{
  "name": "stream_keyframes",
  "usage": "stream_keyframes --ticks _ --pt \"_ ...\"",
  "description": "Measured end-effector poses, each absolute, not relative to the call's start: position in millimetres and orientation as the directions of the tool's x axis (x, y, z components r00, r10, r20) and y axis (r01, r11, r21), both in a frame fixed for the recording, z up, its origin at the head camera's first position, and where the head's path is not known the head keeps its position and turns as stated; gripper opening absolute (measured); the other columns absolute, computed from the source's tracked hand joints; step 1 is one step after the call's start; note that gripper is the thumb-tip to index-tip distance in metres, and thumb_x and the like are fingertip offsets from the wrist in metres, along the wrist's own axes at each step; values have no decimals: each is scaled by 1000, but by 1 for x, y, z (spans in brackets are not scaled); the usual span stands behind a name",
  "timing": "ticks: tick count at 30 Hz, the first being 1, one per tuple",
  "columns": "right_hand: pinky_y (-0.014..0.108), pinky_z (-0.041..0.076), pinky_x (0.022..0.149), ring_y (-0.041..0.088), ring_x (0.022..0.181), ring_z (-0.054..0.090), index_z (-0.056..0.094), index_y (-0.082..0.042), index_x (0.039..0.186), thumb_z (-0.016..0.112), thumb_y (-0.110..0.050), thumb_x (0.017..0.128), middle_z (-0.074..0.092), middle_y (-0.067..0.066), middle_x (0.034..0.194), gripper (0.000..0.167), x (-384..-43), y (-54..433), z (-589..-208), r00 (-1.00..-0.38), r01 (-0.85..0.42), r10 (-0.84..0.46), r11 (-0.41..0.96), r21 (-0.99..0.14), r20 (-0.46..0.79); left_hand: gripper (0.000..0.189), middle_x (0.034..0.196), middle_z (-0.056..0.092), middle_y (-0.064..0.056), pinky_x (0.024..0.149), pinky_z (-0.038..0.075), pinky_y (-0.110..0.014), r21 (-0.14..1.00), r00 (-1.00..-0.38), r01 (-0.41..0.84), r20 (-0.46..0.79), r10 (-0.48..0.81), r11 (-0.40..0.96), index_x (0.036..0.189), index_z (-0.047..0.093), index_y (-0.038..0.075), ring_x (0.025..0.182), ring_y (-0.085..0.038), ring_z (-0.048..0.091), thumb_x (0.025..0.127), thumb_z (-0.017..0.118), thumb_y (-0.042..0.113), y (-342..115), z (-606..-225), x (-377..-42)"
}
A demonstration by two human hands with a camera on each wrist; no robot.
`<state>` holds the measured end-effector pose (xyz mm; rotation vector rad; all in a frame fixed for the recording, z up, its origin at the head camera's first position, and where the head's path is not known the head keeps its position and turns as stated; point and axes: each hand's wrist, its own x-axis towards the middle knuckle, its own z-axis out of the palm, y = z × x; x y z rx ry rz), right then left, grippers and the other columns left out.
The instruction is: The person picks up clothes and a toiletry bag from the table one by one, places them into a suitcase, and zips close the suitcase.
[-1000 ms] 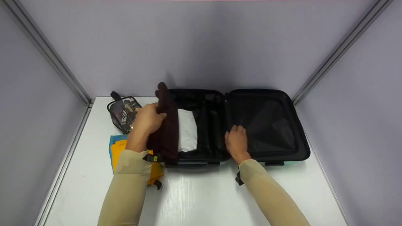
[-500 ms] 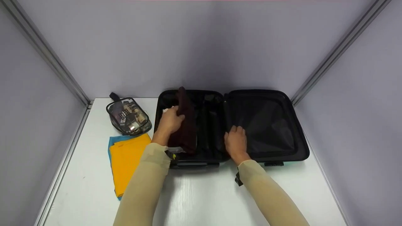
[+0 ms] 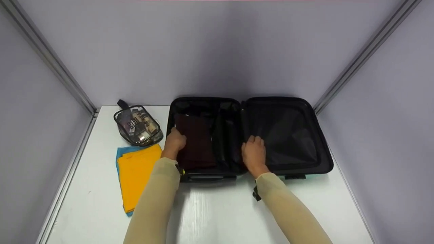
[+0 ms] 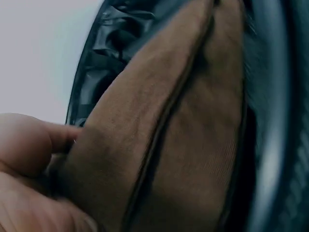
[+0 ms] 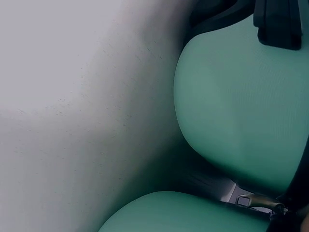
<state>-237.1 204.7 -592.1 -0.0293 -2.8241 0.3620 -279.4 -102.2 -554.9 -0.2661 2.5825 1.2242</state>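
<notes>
A folded dark maroon garment (image 3: 196, 144) lies in the left half of the open suitcase (image 3: 206, 99); in the left wrist view the cloth (image 4: 145, 106) looks brown, with layered folds. My left hand (image 3: 174, 142) grips its left edge, the thumb over the cloth and the other fingers mostly hidden. The white cloth seen earlier is covered by it. At the suitcase's hinge side, my right hand (image 3: 254, 154) holds the near rim of the right half, fingers bent over it. The right wrist view shows mainly the green outer shell (image 5: 236, 101) and a metal zipper pull (image 5: 256, 200).
Left of the suitcase, a clear zip pouch (image 3: 139, 125) with small items stands on the white table (image 3: 210, 217). Nearer, a folded yellow cloth (image 3: 140, 179) lies over a blue cloth (image 3: 120, 152). Grey walls (image 3: 217, 51) enclose the table's back and sides.
My left hand has carried the maroon garment rightward into the suitcase and laid it flat over the white cloth, then shifted to its left edge. The right hand has stayed put.
</notes>
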Motion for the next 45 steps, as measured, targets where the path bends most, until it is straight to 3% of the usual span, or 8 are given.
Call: stream_keyframes --ticks 3,7,12,16,28,33,39,45 --pt "54 55 85 43 99 60 61 12 120 65 -20 105 61 26 107 36 -237 207 -593 -955 -15 58 969 -246 290 83 158 33 -42 108 49 -59 594 -974 -197 -209 -86 780 164 3 -12 136 -53 50 103 54 10 -90 -556 -271" --pt "54 55 85 43 98 59 61 12 122 65 -20 105 61 26 106 36 -238 209 -594 -959 -13 58 969 -248 278 85 163 24 -42 117 38 -66 400 -997 -43 -71 -16 915 163 21 -9 150 -59 29 103 69 26 -66 -558 -251" --pt "54 55 86 43 97 59 61 13 122 64 -20 105 61 26 105 37 -238 209 -593 -957 -17 56 968 -249 286 114 171 1 -38 127 11 -69 359 -960 -29 -270 74 933 168 13 0 158 -58 -2 94 68 67 -57 -567 -235" --pt "54 55 86 43 97 59 61 13 122 64 -20 106 61 27 106 37 -237 210 -594 -960 -16 57 967 -254 275 118 171 -1 -36 128 10 -67 359 -942 -19 -321 104 933 170 10 5 159 -55 -4 91 73 66 -65 -573 -232" --pt "54 55 87 43 100 59 60 14 124 64 -20 106 61 27 109 39 -237 213 -595 -959 -6 65 968 -250 274 109 171 5 -37 129 12 -63 381 -940 68 -284 187 922 170 12 5 160 -54 4 96 73 57 -82 -589 -243" --pt "55 55 87 44 102 59 59 15 127 63 -21 106 61 29 111 41 -237 213 -596 -960 -13 56 970 -243 274 84 164 29 -38 127 25 -60 426 -949 78 -246 198 902 162 32 -7 155 -54 25 103 68 42 -92 -575 -238" --pt "55 56 89 45 103 60 60 14 128 63 -20 106 61 30 113 41 -236 210 -596 -962 -16 53 968 -250 267 37 131 70 -24 104 52 -56 570 -989 61 -78 128 820 132 69 -3 121 -43 66 106 63 22 -120 -557 -222" --pt "54 56 89 44 104 60 59 15 129 63 -20 106 61 30 113 42 -238 206 -593 -958 -23 48 970 -242 282 24 106 78 -17 90 54 -56 633 -997 5 62 -44 774 106 78 4 98 -39 71 105 60 19 -165 -542 -204"
